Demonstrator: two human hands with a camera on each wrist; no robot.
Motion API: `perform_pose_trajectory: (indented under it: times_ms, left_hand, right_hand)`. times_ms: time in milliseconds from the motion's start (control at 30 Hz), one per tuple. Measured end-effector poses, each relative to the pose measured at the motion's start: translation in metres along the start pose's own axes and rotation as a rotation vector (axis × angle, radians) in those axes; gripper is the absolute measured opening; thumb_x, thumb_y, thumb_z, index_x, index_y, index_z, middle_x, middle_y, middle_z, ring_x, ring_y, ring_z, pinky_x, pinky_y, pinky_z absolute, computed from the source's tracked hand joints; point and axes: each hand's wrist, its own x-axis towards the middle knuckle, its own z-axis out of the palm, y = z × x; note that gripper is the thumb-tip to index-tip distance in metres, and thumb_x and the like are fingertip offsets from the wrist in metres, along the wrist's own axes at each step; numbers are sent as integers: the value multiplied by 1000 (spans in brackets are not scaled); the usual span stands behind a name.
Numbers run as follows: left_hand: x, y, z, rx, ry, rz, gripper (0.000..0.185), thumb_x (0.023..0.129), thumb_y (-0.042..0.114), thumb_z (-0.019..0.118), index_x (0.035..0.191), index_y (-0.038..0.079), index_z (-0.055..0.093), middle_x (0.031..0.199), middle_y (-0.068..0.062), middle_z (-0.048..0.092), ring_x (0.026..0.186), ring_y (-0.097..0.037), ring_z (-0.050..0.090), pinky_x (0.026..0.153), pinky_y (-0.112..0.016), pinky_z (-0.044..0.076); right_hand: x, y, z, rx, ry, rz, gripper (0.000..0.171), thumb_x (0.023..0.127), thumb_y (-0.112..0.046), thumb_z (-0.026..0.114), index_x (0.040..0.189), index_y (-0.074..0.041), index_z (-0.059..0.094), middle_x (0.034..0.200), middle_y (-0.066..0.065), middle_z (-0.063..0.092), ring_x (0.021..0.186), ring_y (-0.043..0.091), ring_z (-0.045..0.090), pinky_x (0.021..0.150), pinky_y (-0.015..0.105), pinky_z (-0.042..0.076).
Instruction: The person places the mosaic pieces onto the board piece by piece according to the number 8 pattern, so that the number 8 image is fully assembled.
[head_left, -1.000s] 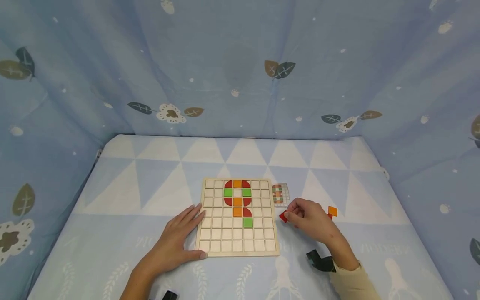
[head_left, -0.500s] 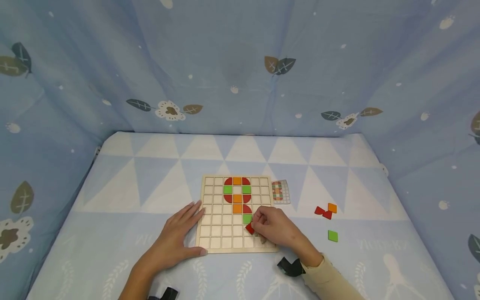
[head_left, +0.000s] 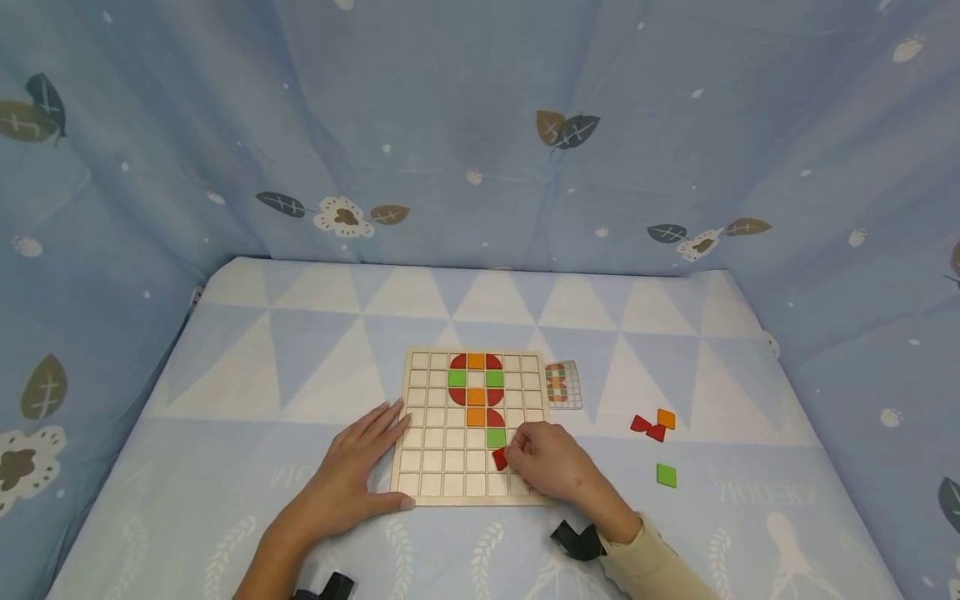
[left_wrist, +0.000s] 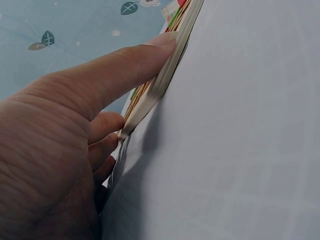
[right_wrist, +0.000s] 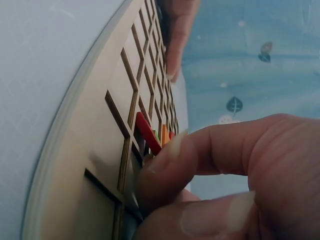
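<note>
A wooden grid board (head_left: pixel 442 485) lies on the cloth, with red, orange and green tiles set in its upper middle cells. My left hand (head_left: pixel 356 467) rests along the board's left edge, fingers straight and spread; in the left wrist view the thumb (left_wrist: pixel 125 65) lies against the rim. My right hand (head_left: pixel 551 458) is over the board's lower right part. Its thumb and finger pinch a red tile (head_left: pixel 500 459) with one rounded side, just below a green tile (head_left: pixel 496 437). In the right wrist view that red tile (right_wrist: pixel 148 133) stands tilted over a cell.
A small printed pattern card (head_left: pixel 564 385) lies against the board's upper right edge. Farther right are loose red tiles (head_left: pixel 656 432), an orange tile (head_left: pixel 666 419) and a green tile (head_left: pixel 666 475). Blue patterned curtains (head_left: pixel 480 167) enclose the table.
My right hand has carried the red tile leftward from beside the board to a cell under the green tile. My left hand has stayed at the board's left edge.
</note>
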Motion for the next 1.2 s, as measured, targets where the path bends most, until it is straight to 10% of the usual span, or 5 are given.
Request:
perform_pose_trajectory:
  times_ms: [400, 767, 1200]
  left_hand:
    - [0, -1, 1, 2, -7, -15, 111, 73, 49, 92, 164, 14, 38, 173, -1, 23, 158, -31, 17, 117, -62, 18]
    - [1, 0, 1, 3, 0, -12, 110, 73, 51, 92, 163, 15, 39, 173, -1, 24, 158, -32, 19, 116, -64, 20]
    - [1, -1, 1, 14, -21, -39, 112, 72, 47, 94, 164, 16, 38, 173, 0, 22, 158, -30, 16, 118, -62, 18]
  right_hand:
    - [-1, -5, -1, -9, -99, -89, 20, 99, -12, 63, 81, -16, 67, 53, -9, 51, 46, 8, 46, 49, 25, 37]
    - [-3, -2, 2, -56, -34, -141, 15, 93, -8, 73, 104, -12, 62, 66, -9, 52, 55, 5, 46, 53, 24, 37]
    - [-1, -1, 6, -103, 6, -156, 13, 93, -10, 75, 96, -15, 64, 64, -10, 49, 55, 4, 43, 53, 23, 35]
